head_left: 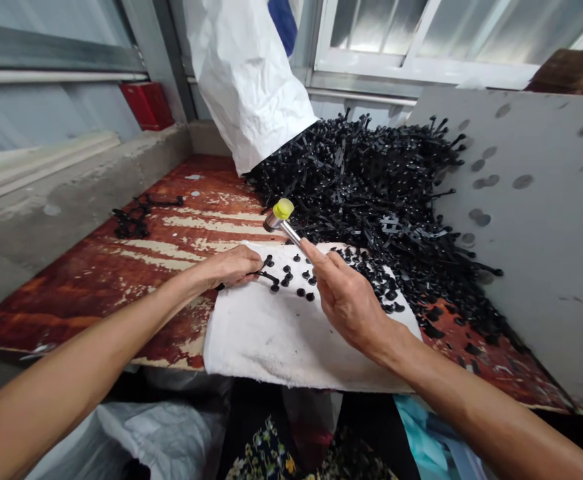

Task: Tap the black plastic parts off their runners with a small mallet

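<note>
My right hand [348,293] is wrapped round the metal handle of a small mallet [282,217] with a clear yellow face and a dark face. Its head is raised above the far edge of a white cloth [266,340]. At the cloth's left side, my left hand [236,265] pinches a black plastic sprue [267,275], a thin branched piece with round knobs at its ends. Small black round parts [305,293] lie loose on the cloth between my hands, and many more crowd its right side. My left fingertips are partly hidden.
A large heap of black plastic pieces [361,180] fills the back right, below a white sack [256,87]. A grey board [531,233] stands along the right side. A few black sprues [134,220] lie at left on the worn red-brown table [96,287]. A red box [147,105] sits on the ledge.
</note>
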The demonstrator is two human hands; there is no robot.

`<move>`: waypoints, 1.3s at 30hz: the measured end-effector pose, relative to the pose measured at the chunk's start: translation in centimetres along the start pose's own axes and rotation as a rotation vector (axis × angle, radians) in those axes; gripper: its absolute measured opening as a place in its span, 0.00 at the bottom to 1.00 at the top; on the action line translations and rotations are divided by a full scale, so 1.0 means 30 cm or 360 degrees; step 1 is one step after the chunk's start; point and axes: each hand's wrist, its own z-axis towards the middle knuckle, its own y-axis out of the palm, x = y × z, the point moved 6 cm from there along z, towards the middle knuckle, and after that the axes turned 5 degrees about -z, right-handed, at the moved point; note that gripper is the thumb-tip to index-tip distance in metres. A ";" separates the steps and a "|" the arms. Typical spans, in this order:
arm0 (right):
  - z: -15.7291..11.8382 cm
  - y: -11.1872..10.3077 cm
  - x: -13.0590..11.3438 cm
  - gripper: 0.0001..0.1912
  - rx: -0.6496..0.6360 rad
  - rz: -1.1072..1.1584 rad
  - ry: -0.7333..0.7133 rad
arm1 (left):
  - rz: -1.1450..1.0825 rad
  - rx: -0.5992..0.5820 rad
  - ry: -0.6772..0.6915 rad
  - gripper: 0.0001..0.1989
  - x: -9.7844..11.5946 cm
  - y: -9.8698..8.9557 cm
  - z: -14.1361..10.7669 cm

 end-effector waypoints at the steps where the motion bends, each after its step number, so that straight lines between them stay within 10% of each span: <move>1: -0.001 0.008 0.001 0.34 -0.0046 -0.0006 0.0013 | -0.0015 0.0006 -0.0003 0.16 0.004 0.003 -0.002; 5: -0.006 0.045 0.010 0.34 -0.0323 -0.0061 0.0081 | -0.0016 0.0050 -0.0065 0.16 0.022 0.010 -0.017; 10: 0.001 -0.009 -0.009 0.34 0.0011 0.0046 0.0049 | -0.0032 0.0034 -0.0061 0.16 0.023 0.014 -0.018; 14: 0.008 0.037 0.004 0.36 -0.0355 -0.0075 0.0071 | 0.0005 0.0086 -0.0079 0.15 0.005 0.007 -0.008; 25: -0.162 -0.019 0.003 0.29 0.0240 0.0343 -0.0148 | 0.0163 0.0450 0.0019 0.15 0.027 0.009 -0.077; 31: -0.162 0.057 0.008 0.34 -0.0142 0.0075 -0.0063 | 0.0218 0.0491 -0.0012 0.14 0.032 0.019 -0.069; 36: -0.205 -0.046 0.024 0.26 0.0181 0.0774 0.0103 | 0.0214 0.0513 -0.0025 0.14 0.033 0.004 -0.094; 39: -0.294 -0.036 0.075 0.23 0.0192 0.1381 0.0607 | 0.0216 0.0767 -0.0060 0.08 0.027 -0.131 -0.153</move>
